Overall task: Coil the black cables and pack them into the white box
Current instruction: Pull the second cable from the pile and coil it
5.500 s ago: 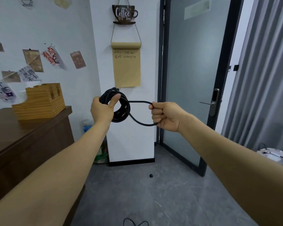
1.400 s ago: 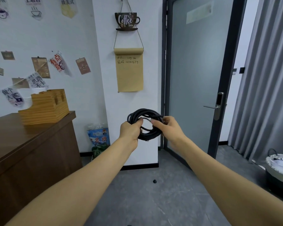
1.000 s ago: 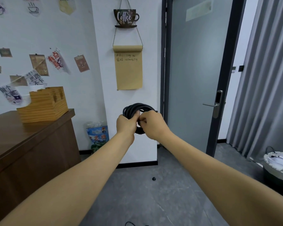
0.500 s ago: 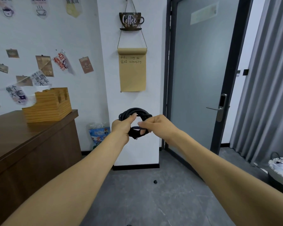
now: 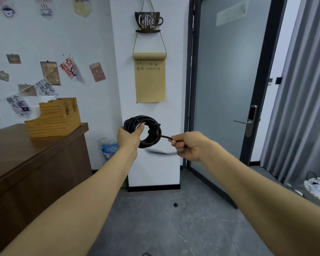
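A: What is seen at nine o'clock?

B: A brown counter (image 5: 35,154) is seen there, with a wooden box (image 5: 54,120) set on it. Paper cards (image 5: 50,72) are pinned to the wall above.

A: And in the middle?

B: A black cable (image 5: 151,133) is held up in front of the white pillar (image 5: 148,111), wound into a round coil. The coil's nine o'clock side is gripped by the left hand (image 5: 128,137), with the thumb laid across the strands. From the coil's three o'clock side one loose end is led out level to the right hand (image 5: 189,145), whose curled fingers are pinched round it. A blurred length of cable is seen just below, between the hands.

A: Further right?

B: A grey door (image 5: 227,74) is seen at two o'clock, curtains (image 5: 307,89) at three o'clock, a bin (image 5: 318,187) at four. The white box is not seen.
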`<state>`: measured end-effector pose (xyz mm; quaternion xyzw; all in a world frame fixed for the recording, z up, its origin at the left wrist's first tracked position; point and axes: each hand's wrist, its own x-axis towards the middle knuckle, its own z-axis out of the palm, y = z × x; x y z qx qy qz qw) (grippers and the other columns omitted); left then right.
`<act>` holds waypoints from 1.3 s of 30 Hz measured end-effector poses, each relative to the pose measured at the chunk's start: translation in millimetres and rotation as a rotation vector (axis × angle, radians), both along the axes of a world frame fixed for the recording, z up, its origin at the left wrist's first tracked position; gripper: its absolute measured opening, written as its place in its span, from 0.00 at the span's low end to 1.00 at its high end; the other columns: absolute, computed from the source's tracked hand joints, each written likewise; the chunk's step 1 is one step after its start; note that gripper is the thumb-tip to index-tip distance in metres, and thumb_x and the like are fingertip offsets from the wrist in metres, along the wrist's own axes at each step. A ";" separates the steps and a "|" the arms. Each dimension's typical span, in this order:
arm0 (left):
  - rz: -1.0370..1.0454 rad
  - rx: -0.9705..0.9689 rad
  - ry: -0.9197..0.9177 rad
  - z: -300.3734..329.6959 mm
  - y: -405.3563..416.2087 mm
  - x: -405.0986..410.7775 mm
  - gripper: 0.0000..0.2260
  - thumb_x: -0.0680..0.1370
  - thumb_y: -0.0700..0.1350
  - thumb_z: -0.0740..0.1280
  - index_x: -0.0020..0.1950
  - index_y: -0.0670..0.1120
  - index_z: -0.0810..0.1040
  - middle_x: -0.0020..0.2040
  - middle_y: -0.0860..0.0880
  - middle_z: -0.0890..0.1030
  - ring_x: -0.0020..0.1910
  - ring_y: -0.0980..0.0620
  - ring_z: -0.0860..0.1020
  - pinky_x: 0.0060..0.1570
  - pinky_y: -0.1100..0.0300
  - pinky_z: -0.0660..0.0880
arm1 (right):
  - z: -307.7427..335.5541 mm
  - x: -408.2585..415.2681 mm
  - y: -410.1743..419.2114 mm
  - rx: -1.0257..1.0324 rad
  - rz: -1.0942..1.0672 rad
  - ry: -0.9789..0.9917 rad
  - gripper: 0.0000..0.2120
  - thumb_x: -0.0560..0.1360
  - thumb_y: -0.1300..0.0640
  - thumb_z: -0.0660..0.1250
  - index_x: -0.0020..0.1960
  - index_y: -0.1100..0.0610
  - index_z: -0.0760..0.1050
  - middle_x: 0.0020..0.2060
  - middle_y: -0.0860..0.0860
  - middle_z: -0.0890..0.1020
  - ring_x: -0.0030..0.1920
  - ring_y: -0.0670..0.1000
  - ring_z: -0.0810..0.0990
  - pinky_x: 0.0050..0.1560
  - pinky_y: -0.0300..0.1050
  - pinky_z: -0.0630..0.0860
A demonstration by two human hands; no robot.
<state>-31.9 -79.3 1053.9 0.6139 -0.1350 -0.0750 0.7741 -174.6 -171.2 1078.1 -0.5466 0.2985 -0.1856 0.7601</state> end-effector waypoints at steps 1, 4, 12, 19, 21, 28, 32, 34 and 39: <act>0.006 0.007 -0.005 -1.0 -0.2 2.1 0.16 0.74 0.46 0.72 0.55 0.43 0.70 0.51 0.47 0.75 0.51 0.47 0.74 0.54 0.53 0.74 | 1.9 -2.1 -4.1 -0.067 0.042 0.067 0.05 0.77 0.67 0.61 0.45 0.67 0.74 0.27 0.54 0.75 0.18 0.43 0.65 0.19 0.32 0.64; 0.035 -0.008 0.012 -0.9 -3.6 1.0 0.17 0.74 0.46 0.72 0.57 0.41 0.71 0.51 0.47 0.75 0.52 0.47 0.74 0.52 0.55 0.73 | 2.2 -4.8 -5.4 -0.536 0.092 0.269 0.06 0.77 0.63 0.64 0.43 0.64 0.76 0.31 0.54 0.78 0.23 0.46 0.70 0.24 0.35 0.68; -0.023 -0.223 0.344 5.2 -17.4 -15.0 0.18 0.73 0.48 0.72 0.56 0.40 0.73 0.56 0.42 0.77 0.56 0.41 0.76 0.56 0.42 0.76 | -25.3 7.0 2.6 -0.988 -0.060 0.270 0.07 0.76 0.62 0.66 0.47 0.67 0.80 0.36 0.57 0.80 0.37 0.55 0.81 0.44 0.47 0.80; -0.075 -0.367 0.471 12.7 -23.6 -37.7 0.19 0.75 0.47 0.71 0.60 0.38 0.72 0.64 0.41 0.74 0.57 0.42 0.77 0.57 0.44 0.76 | -24.1 13.2 9.2 -0.802 -0.256 0.090 0.08 0.75 0.66 0.65 0.42 0.67 0.81 0.43 0.63 0.83 0.42 0.61 0.82 0.41 0.46 0.79; -0.070 -0.388 0.470 12.4 -24.3 -41.2 0.22 0.75 0.47 0.71 0.64 0.37 0.72 0.66 0.40 0.74 0.57 0.43 0.77 0.57 0.45 0.76 | -23.9 12.1 10.4 -0.756 -0.270 0.080 0.08 0.75 0.65 0.65 0.43 0.66 0.82 0.43 0.63 0.84 0.45 0.62 0.83 0.38 0.45 0.76; 0.015 -0.440 0.406 7.8 -29.0 -46.0 0.17 0.75 0.47 0.71 0.59 0.40 0.75 0.65 0.38 0.75 0.60 0.42 0.76 0.57 0.46 0.76 | -16.3 10.8 13.2 -0.656 -0.233 0.131 0.07 0.73 0.67 0.65 0.42 0.71 0.80 0.40 0.63 0.84 0.46 0.62 0.83 0.52 0.57 0.80; -0.001 -0.392 0.339 5.6 -33.3 -53.8 0.21 0.74 0.49 0.71 0.62 0.39 0.73 0.64 0.38 0.75 0.61 0.40 0.76 0.59 0.48 0.76 | -11.1 12.5 22.6 -0.237 -0.209 -0.118 0.06 0.71 0.66 0.64 0.43 0.70 0.76 0.43 0.63 0.83 0.44 0.60 0.84 0.55 0.53 0.79; -0.014 -0.357 0.284 3.4 -32.5 -55.8 0.20 0.75 0.49 0.70 0.62 0.41 0.73 0.63 0.39 0.76 0.62 0.41 0.76 0.61 0.48 0.75 | -8.1 9.4 24.6 -0.089 -0.157 -0.229 0.05 0.72 0.64 0.66 0.44 0.66 0.75 0.41 0.60 0.79 0.42 0.57 0.81 0.56 0.49 0.79; -0.055 -0.317 0.352 -7.6 -27.7 -62.8 0.22 0.76 0.49 0.70 0.65 0.39 0.71 0.63 0.39 0.76 0.60 0.42 0.77 0.59 0.48 0.75 | -12.2 10.1 27.2 -0.036 -0.162 -0.181 0.19 0.66 0.59 0.76 0.52 0.67 0.76 0.44 0.59 0.82 0.44 0.57 0.84 0.55 0.48 0.79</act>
